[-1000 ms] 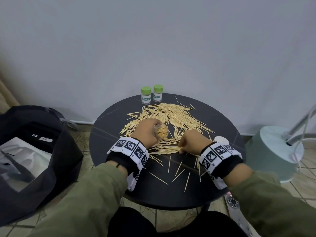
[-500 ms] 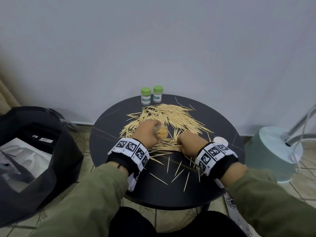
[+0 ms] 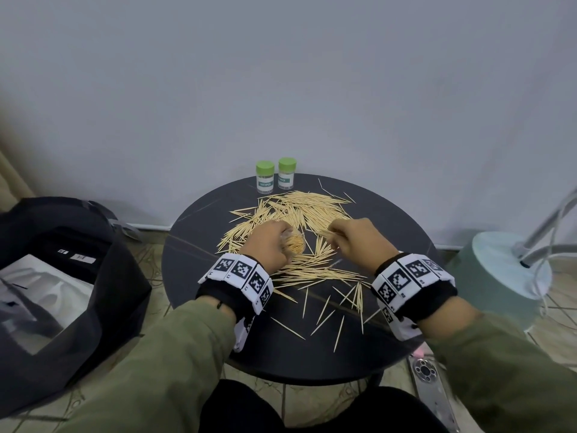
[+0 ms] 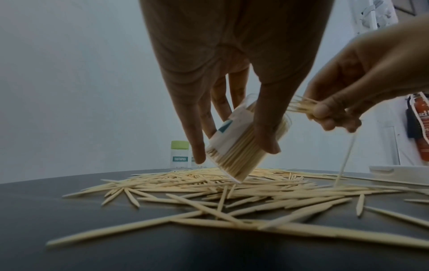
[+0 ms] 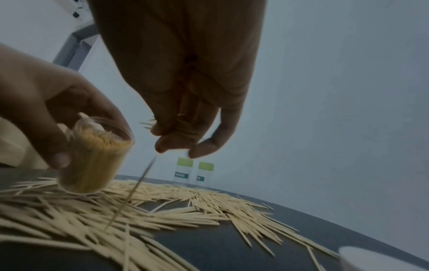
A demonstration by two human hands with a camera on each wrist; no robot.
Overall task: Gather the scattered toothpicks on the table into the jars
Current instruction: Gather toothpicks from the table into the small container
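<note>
Clear open jar point(image 4: 243, 144) gripped tilted in left hand point(image 3: 268, 242), w/ toothpick bundle point(image 4: 301, 108) pinched in right hand point(image 3: 359, 242) just beside, above worktop point(image 3: 199, 276) scatter

pale yellow toothpicks point(image 3: 307, 210) all over a black table point(image 3: 193, 264), green lids point(image 3: 265, 168) on clear jars, black-and-white checker wristbands point(image 3: 239, 273), olive sleeves point(image 3: 162, 370)

Round dark table point(image 3: 199, 276) bears scattered toothpicks point(image 3: 299, 207), two apparently capped jars point(image 3: 265, 177).
</note>
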